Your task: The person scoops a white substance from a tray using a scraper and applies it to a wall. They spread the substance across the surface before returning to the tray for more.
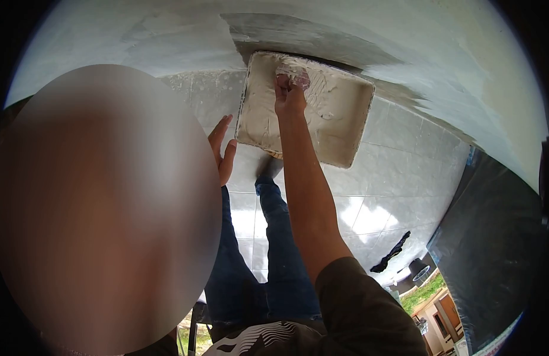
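My right hand [290, 99] reaches down into a shallow rectangular tray [361, 137] that holds a pale, creamy paste [331, 104]. The fingers are closed at the tray's far part, and paste is smeared over them. What they grip is coated and I cannot make it out. My left hand [224, 155] is beside the tray's left side, apart from it, with fingers stretched and thumb spread. It looks to hold nothing. A large blurred oval covers its wrist and forearm.
A wall [405, 41] with darker grey smeared patches curves behind the tray. Below is a glossy tiled floor [399, 154]. A black strip of cloth [391, 252] lies on the right, near a dark bucket-like item [419, 270]. Dark sheeting [485, 237] stands far right.
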The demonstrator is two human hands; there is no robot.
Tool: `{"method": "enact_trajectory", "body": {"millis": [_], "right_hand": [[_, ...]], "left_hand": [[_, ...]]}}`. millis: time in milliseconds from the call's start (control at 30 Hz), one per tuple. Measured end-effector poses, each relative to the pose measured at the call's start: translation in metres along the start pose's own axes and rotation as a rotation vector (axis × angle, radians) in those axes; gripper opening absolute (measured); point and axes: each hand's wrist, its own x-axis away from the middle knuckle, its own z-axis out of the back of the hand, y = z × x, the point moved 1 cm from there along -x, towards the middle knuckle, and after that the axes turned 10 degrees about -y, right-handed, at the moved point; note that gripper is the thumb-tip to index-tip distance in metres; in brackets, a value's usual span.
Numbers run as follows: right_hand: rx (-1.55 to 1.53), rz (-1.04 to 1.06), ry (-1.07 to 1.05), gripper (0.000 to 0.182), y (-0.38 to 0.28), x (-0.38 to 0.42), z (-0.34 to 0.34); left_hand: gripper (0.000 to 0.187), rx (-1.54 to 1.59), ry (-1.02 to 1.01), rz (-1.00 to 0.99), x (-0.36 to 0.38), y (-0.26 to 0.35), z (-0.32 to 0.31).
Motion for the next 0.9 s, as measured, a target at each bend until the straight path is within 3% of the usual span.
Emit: {"method": "enact_trajectory", "body": {"millis": [167,600,900], "right_hand": [[-0.029,-0.102,-0.066,0.014,-0.005,0.003,0.004],[-0.093,-0.125,-0.166,0.013,-0.021,0.022,0.016],[0.088,-0.229,-0.321,0.020,-0.073,0.114,0.041]], "left_hand": [[0.051,-0.008,0.007,-0.010,0.001,-0.001,-0.003],[0.050,-0.015,0.018,-0.006,-0.001,0.017,0.003],[0.049,0.008,0.122,-0.074,0.001,0.078,0.027]]}}
